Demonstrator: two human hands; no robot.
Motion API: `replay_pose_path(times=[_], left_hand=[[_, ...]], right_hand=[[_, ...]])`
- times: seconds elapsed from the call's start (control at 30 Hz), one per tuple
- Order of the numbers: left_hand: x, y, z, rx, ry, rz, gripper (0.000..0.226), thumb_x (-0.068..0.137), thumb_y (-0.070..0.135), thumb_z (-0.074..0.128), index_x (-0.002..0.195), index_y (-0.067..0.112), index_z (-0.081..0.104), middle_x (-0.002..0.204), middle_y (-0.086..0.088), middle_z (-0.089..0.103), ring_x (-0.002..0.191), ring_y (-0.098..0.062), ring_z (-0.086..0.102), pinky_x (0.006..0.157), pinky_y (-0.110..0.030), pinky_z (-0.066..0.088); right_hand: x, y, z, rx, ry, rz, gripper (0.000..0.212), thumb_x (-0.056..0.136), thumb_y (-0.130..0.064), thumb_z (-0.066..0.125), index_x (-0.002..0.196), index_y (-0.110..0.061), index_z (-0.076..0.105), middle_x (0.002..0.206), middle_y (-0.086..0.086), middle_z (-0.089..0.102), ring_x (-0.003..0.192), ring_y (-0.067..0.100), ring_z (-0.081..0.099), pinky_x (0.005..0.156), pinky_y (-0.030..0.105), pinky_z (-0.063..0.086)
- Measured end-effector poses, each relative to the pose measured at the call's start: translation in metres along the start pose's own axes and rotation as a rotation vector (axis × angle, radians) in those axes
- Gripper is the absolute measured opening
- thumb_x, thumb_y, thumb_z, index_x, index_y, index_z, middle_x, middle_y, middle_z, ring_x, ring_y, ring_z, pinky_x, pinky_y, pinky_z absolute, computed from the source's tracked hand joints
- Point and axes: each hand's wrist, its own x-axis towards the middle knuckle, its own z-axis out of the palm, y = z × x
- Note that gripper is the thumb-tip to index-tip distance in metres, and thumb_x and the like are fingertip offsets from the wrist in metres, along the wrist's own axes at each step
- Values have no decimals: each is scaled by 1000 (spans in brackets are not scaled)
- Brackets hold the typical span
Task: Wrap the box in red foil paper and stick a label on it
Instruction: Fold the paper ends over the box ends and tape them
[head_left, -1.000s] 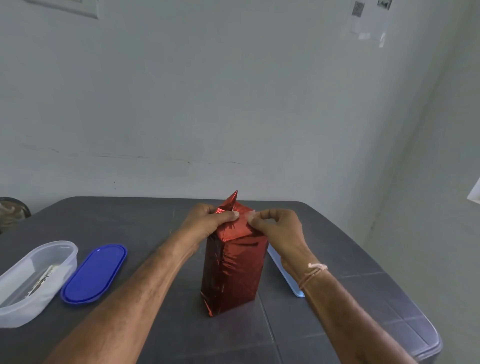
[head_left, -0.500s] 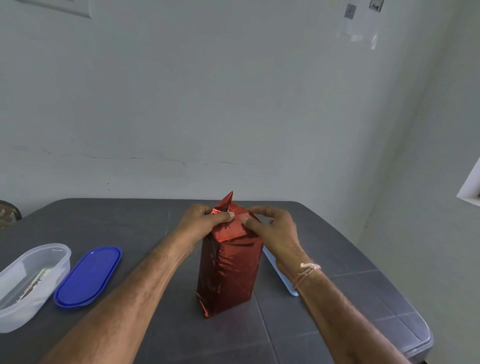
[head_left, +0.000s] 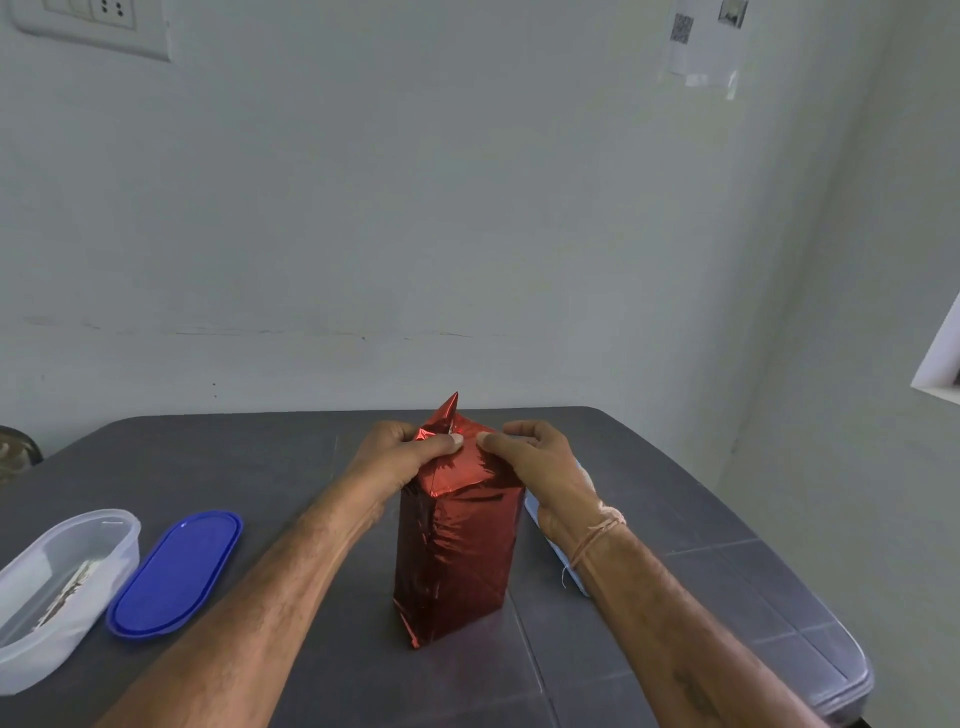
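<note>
A tall box wrapped in shiny red foil paper (head_left: 454, 551) stands upright in the middle of the dark grey table (head_left: 234, 467). Its top end is folded, and one pointed foil flap (head_left: 449, 410) sticks up at the back. My left hand (head_left: 402, 452) grips the top from the left, thumb pressing the folded foil. My right hand (head_left: 540, 460) holds the top from the right, thumb pressing the same fold close to the left thumb. No label is visible.
A clear plastic container (head_left: 57, 582) with something inside sits at the left, its blue oval lid (head_left: 176, 571) beside it. A pale blue flat object (head_left: 558, 545) lies behind my right wrist. The table's right edge is near, and a white wall rises behind.
Both thumbs have slid closer together on the top fold, and the right fingers have opened a little. The box stays where it was.
</note>
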Motion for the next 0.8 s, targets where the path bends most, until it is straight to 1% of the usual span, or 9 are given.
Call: replay_pose_path(times=[0.1, 0.2, 0.27, 0.37, 0.43, 0.5, 0.57, 0.67, 0.8], left_hand=[[2, 0, 1, 2, 6, -2, 20, 81, 26, 85, 87, 8, 75, 84, -9, 78, 66, -14, 70, 60, -19, 55], [2, 1, 0, -9, 9, -6, 22, 81, 26, 85, 89, 7, 76, 84, -9, 79, 66, -15, 71, 61, -20, 55], [1, 1, 1, -10, 7, -7, 22, 81, 26, 85, 89, 8, 77, 83, -9, 79, 67, -15, 71, 63, -22, 55], [-2, 2, 1, -23, 8, -2, 17, 81, 25, 85, 85, 11, 76, 75, -4, 77, 63, -12, 69, 62, -21, 53], [-1, 2, 0, -24, 10, 4, 18, 80, 26, 85, 87, 11, 76, 73, -2, 77, 62, -10, 69, 63, -22, 52], [-2, 2, -1, -27, 22, 2, 19, 80, 26, 85, 87, 11, 76, 73, -2, 77, 62, -10, 69, 63, -22, 52], [-2, 1, -1, -21, 26, 0, 17, 80, 25, 85, 83, 13, 74, 72, -2, 77, 59, -8, 69, 62, -22, 52], [-3, 0, 1, -20, 23, 1, 17, 80, 25, 85, 82, 13, 73, 74, -3, 77, 58, -7, 69, 62, -21, 52], [-3, 0, 3, -21, 17, -9, 19, 79, 26, 85, 86, 12, 74, 74, -3, 77, 62, -10, 70, 65, -23, 52]], right_hand=[[3, 4, 3, -5, -2, -6, 65, 68, -35, 94, 121, -17, 59, 114, 11, 69, 98, 26, 73, 87, 41, 63], [4, -4, 4, -82, 4, -51, 65, 71, -34, 92, 123, -22, 55, 120, 9, 63, 103, 25, 70, 87, 38, 62], [1, -10, -2, -46, 2, -59, 65, 75, -32, 90, 127, -21, 53, 124, 9, 62, 107, 24, 67, 83, 33, 58], [-8, -6, -32, 80, 37, -77, 48, 88, -32, 81, 127, -18, 56, 119, 2, 65, 101, 14, 64, 79, 30, 52], [-10, 9, -63, 81, 110, -95, 32, 93, -28, 76, 120, -15, 65, 111, 3, 71, 96, 16, 67, 76, 32, 55], [-10, 31, -94, -44, 267, -92, 17, 93, -26, 75, 107, -17, 73, 101, 2, 75, 93, 20, 70, 78, 35, 58], [-7, 56, -123, -226, 366, -31, 13, 93, -28, 74, 99, -16, 74, 93, -2, 73, 92, 19, 70, 85, 39, 58], [1, 85, -149, -411, 280, 93, 21, 95, -37, 71, 92, -16, 72, 97, 1, 71, 90, 19, 67, 89, 44, 61], [9, 87, -156, -449, 154, 178, 27, 98, -35, 69, 98, -8, 70, 109, 13, 70, 91, 24, 67, 67, 31, 61]])
